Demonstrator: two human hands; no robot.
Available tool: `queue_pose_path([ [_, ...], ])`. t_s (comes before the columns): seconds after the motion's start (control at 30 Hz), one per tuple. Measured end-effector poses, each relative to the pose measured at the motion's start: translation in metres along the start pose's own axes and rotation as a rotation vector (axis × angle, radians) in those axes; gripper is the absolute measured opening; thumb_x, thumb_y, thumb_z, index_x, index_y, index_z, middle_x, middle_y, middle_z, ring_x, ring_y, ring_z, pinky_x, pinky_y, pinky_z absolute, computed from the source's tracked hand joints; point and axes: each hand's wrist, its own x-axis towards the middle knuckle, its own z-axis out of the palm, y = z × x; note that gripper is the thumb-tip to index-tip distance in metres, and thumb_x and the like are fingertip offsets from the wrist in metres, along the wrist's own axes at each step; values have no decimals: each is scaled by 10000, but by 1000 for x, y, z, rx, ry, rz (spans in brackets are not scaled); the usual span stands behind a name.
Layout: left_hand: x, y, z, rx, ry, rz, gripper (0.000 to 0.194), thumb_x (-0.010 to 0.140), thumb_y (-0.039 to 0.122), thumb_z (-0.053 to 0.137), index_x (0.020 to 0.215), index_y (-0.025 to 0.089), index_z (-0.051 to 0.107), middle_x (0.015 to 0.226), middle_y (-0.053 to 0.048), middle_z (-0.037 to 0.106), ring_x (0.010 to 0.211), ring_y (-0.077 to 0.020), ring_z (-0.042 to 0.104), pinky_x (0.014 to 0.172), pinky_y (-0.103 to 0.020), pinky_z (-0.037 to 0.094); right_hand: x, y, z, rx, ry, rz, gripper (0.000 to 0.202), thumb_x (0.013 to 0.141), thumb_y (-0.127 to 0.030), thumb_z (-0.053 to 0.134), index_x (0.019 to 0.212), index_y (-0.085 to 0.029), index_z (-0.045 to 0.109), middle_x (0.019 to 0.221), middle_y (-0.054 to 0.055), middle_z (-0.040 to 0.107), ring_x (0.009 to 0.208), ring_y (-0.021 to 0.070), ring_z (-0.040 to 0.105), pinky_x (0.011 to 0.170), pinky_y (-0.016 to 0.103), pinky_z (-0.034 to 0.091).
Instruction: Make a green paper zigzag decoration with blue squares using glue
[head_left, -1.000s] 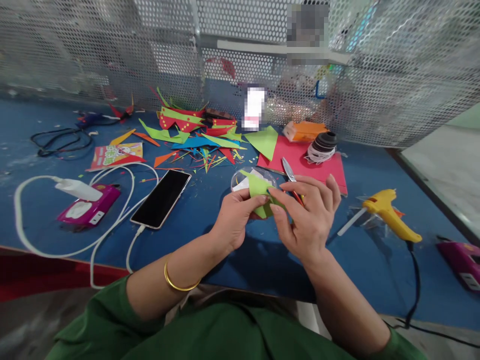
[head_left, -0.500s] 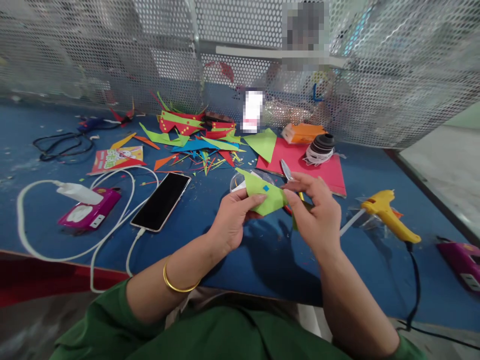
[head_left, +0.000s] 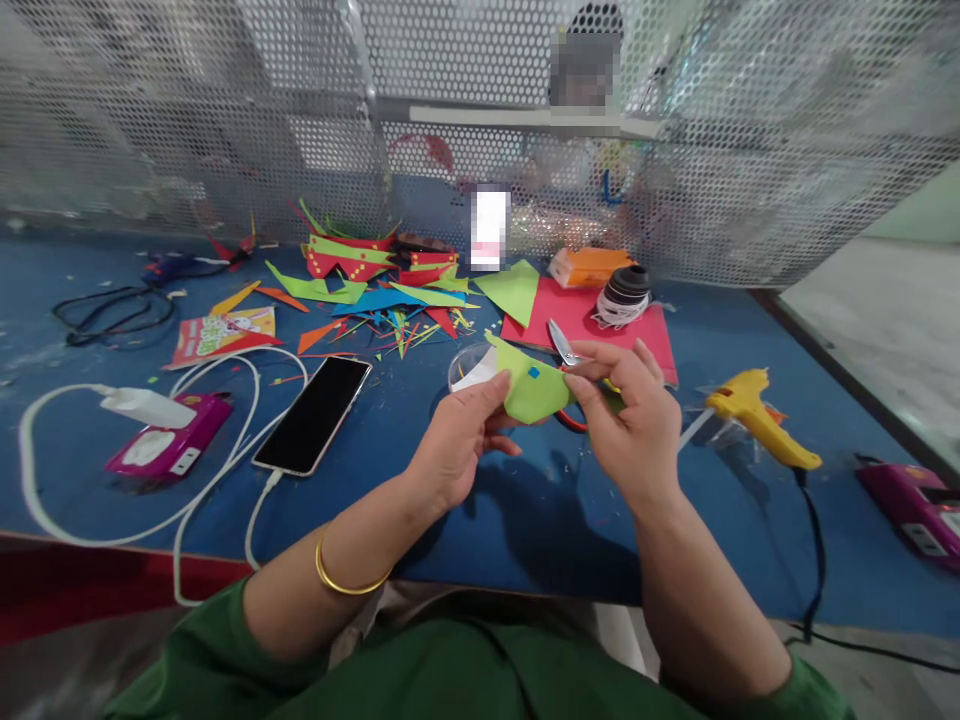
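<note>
Between my two hands is a cut piece of light green paper [head_left: 529,395] with a small blue square [head_left: 534,372] stuck on it. My left hand [head_left: 461,435] pinches its left side, thumb on top and the other fingers partly hidden underneath. At the right edge, the thumb and index finger of my right hand [head_left: 630,415] close on the paper. Scissors [head_left: 561,342] lie behind my right hand, their handles partly covered. A clear round container [head_left: 459,370] with something white in it sits just beyond my left hand.
Colored paper scraps [head_left: 397,310] and red-and-green paper masks [head_left: 349,258] lie at the back. A phone [head_left: 313,415] on a white cable is left, beside a purple power strip [head_left: 176,435]. Right are a yellow glue gun [head_left: 757,410] and red paper [head_left: 652,345]. Perforated metal [head_left: 465,60] borders the table.
The green paper has tilted a little in my hands, and fingers of my left hand have spread below it. The whole view has shifted slightly.
</note>
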Motion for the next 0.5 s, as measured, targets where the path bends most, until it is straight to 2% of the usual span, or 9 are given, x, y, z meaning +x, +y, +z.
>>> queue_pose_path([
  [0.07, -2, -1, 0, 80, -31, 26, 408, 649, 417, 891, 913, 130, 773, 921, -102, 784, 699, -185, 738, 449, -187, 479, -1, -2, 3, -22, 11, -36, 190, 930, -234, 609, 1115, -256, 648, 850, -39, 770, 863, 176, 734, 1210, 532, 276],
  [0.13, -2, -2, 0, 115, -8, 29, 377, 622, 350, 909, 894, 129, 771, 899, -93, 783, 672, -182, 740, 439, -185, 457, 0, -5, 3, -39, -4, -62, 194, 945, -249, 595, 1134, -257, 639, 858, -38, 772, 879, 177, 733, 1214, 527, 266],
  [0.23, 2, -2, -2, 80, 67, 20, 300, 644, 305, 892, 846, 129, 758, 799, -67, 768, 630, -174, 733, 425, -188, 453, 4, -2, -11, -145, 3, -94, 239, 954, -324, 579, 1171, -239, 634, 1050, 35, 778, 1040, 231, 714, 1177, 541, 313],
  [0.3, 5, -1, -4, 28, 99, 17, 250, 656, 265, 883, 814, 131, 744, 742, -47, 752, 627, -167, 732, 432, -184, 467, 6, 12, -34, -318, 57, -96, 312, 949, -352, 552, 1209, -203, 639, 1216, 122, 731, 1181, 301, 657, 1124, 553, 367],
  [0.37, 6, 2, -5, -30, 121, 14, 201, 671, 219, 867, 794, 135, 731, 710, -34, 743, 624, -158, 731, 438, -176, 475, 3, 37, -65, -560, 132, -35, 371, 897, -334, 581, 1215, -157, 655, 1255, 193, 703, 1205, 366, 637, 1087, 575, 379],
  [0.4, 7, 3, -5, -54, 133, 13, 179, 682, 201, 856, 785, 137, 725, 699, -30, 741, 624, -155, 731, 439, -172, 474, 1, 53, -81, -667, 143, 41, 375, 866, -318, 601, 1191, -144, 670, 1251, 220, 697, 1199, 391, 636, 1059, 588, 382],
  [0.43, 7, 4, -5, -74, 146, 11, 159, 694, 189, 845, 777, 138, 719, 692, -28, 740, 627, -153, 733, 439, -168, 473, -3, 70, -97, -760, 121, 126, 354, 844, -308, 610, 1146, -139, 688, 1207, 243, 704, 1175, 407, 644, 1007, 596, 395],
  [0.5, 6, 6, -4, -101, 163, 6, 126, 725, 176, 822, 771, 139, 711, 697, -33, 747, 640, -153, 739, 445, -163, 477, -11, 103, -123, -885, -70, 271, 252, 821, -357, 648, 977, -171, 718, 1060, 230, 731, 1070, 403, 683, 898, 577, 415],
])
